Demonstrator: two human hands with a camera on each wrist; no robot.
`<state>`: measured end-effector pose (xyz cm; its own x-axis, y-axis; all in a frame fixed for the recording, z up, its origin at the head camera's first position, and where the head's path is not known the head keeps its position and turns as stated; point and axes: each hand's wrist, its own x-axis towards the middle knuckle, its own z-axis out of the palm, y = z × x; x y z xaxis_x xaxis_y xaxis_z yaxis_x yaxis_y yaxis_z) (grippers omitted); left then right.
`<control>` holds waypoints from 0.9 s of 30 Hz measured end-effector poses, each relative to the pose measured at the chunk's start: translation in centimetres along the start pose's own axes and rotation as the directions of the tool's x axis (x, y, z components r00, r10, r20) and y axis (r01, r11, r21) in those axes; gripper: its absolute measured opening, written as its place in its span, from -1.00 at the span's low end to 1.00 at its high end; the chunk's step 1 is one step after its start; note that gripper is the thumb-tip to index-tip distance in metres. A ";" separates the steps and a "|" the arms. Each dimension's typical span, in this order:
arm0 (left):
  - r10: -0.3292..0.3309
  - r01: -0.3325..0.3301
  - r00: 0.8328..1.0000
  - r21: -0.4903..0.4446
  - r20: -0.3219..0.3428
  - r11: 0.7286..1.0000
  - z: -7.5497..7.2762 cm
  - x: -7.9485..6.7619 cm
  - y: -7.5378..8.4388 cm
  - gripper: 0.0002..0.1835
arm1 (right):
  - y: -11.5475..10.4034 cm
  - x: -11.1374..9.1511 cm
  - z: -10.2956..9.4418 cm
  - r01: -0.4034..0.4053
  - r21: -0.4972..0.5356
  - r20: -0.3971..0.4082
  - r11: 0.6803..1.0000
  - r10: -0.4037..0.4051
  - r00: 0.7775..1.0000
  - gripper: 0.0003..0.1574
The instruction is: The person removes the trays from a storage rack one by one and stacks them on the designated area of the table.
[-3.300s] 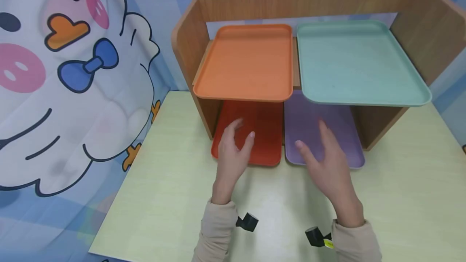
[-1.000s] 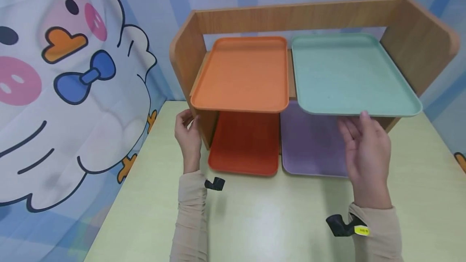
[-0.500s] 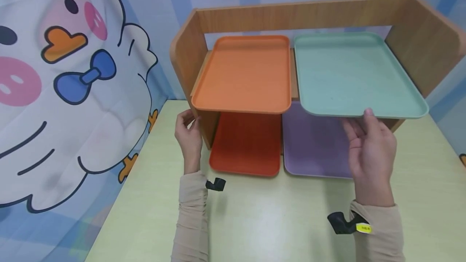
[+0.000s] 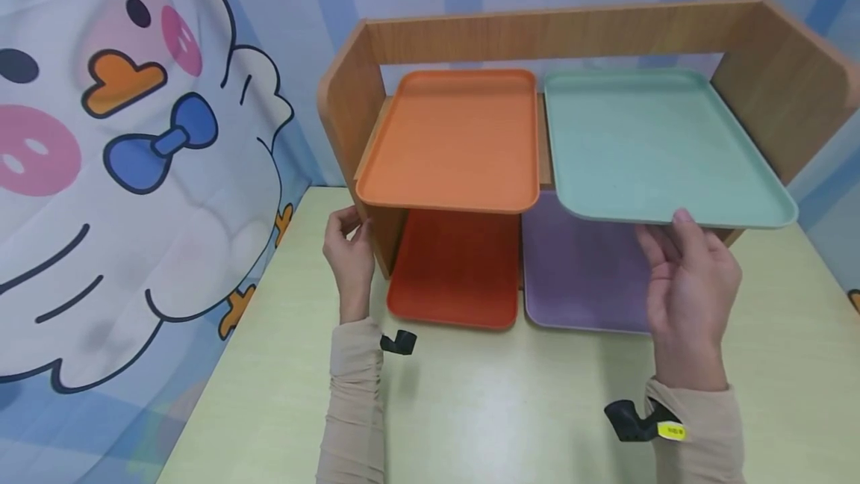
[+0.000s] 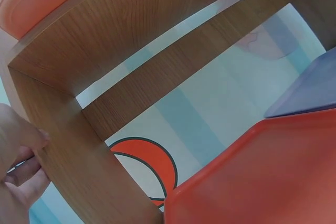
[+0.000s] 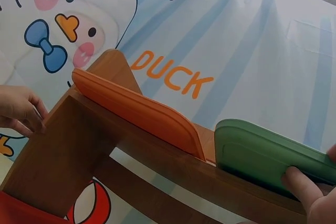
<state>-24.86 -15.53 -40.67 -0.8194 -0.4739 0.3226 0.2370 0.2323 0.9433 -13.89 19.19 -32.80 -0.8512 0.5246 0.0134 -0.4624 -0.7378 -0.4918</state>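
A wooden two-tier shelf (image 4: 564,30) stands on the table, with trays on both levels. My left hand (image 4: 349,260) grips the front edge of its left side panel, the thumb on the inner face in the left wrist view. My right hand (image 4: 693,297) pinches the front rim of the mint green tray (image 4: 661,144) on the upper right. Its thumb lies on the rim and the fingers go underneath, partly hidden. In the right wrist view this tray (image 6: 262,150) looks darker green. Left of it lies an orange tray (image 4: 453,140).
On the lower level sit a red tray (image 4: 457,267) and a purple tray (image 4: 581,267), the latter partly behind my right hand. Pale table surface (image 4: 497,409) extends in front of the shelf. A cloth with cartoon ducks (image 4: 201,260) hangs at the left and behind.
Both hands left the space before the lower trays: the left went to the side panel, the right to the mint green tray. That tray has since slid slightly toward me.
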 end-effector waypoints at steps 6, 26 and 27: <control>0.019 -0.019 1.000 0.002 -0.005 1.000 0.0 0.0 -0.1 -0.74 | 0.1 -0.9 0.0 0.038 -0.025 0.016 0.999 -0.037 0.999 -0.60; 0.006 -0.006 1.000 0.017 0.004 1.000 0.0 0.1 -0.3 -0.76 | 0.0 -4.1 -0.4 0.134 0.009 0.052 0.991 -0.134 0.990 -0.64; 0.006 -0.006 1.000 0.019 0.005 1.000 0.0 0.1 -0.3 -0.76 | -0.1 -4.2 -0.5 0.135 0.014 0.049 0.991 -0.135 0.990 -0.66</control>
<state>-24.99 -15.63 -40.92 -0.8204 -0.4687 0.3276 0.2318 0.2511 0.9398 -10.14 17.24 -33.21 -0.7920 0.5982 0.1223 -0.5762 -0.6660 -0.4737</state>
